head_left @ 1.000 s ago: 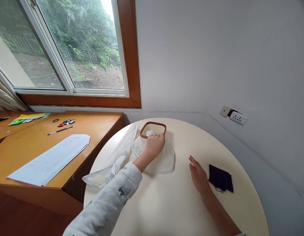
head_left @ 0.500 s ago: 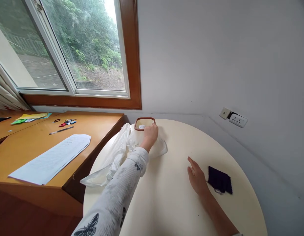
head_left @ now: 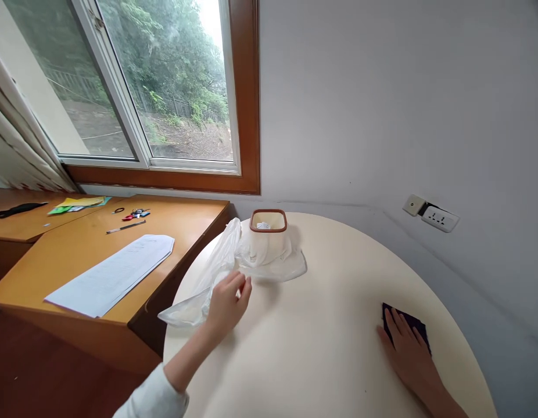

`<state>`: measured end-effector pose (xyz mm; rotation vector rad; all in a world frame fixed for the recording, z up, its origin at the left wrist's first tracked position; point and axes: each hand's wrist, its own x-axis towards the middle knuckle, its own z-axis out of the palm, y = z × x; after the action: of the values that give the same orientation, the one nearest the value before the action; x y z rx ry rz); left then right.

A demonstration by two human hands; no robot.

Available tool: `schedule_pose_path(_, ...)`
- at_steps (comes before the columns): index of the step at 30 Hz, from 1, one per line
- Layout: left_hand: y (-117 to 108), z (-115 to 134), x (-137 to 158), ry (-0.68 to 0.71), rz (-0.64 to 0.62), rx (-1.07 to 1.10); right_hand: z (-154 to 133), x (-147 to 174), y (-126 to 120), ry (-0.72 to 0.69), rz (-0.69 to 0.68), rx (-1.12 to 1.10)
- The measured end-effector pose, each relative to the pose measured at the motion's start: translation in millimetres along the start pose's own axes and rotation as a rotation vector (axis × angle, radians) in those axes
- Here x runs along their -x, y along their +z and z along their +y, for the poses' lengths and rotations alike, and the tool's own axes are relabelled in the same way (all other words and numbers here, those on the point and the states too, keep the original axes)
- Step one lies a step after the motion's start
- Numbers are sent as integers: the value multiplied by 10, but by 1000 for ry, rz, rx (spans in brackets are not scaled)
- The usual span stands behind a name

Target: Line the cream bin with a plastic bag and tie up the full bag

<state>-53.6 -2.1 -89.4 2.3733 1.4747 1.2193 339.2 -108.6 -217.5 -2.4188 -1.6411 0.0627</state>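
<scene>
My left hand hovers in front of the clear plastic bag, its fingers loosely curled and nothing visible in them. Beyond it a small cream bin with a brown rim stands upright on part of that bag. Crumpled white paper shows inside the bin. At the right my right hand lies flat with spread fingers on a dark purple cloth, covering much of it.
All this is on a round cream table against the wall. To the left, a wooden desk carries paper sheets, a pen, keys and coloured papers. A wall socket is at the right.
My left hand has come back from the bin's rim toward me. My right hand has moved right and now rests on the cloth. The view has turned slightly left.
</scene>
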Motion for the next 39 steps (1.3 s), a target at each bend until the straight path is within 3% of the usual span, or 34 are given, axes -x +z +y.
schedule_pose_path(3, 175, -134, 408, -79, -41, 93, -78, 67, 34, -40, -56, 42)
schedule_pose_path(6, 336, -170, 619, -86, -56, 121, -380, 186, 32, -160, -31, 80)
schedule_pose_path(13, 370, -179, 665, -120, -80, 180, -1656, 501, -65, -708, -142, -55)
schedule_pose_path(18, 346, -171, 659, -195, -125, 265, -2447, 294, -2, -803, -183, -177)
schedule_pose_path(22, 335, -158, 664, -178, -137, 300, -2766, 120, 115, -834, -142, -251)
schedule_pose_path(25, 331, -156, 661, -156, -135, 305, -2810, 87, 108, -851, -108, -353)
schedule_pose_path(29, 324, -162, 663, -151, -83, 252, -2659, 83, -15, -831, 24, -558)
schedule_pose_path(35, 291, -100, 696, 16, -22, 145, -2001, 10, -195, -861, 294, -609)
schedule_pose_path(39, 281, 40, 725, 172, -171, 124, -1481, 61, -307, -852, 369, -511)
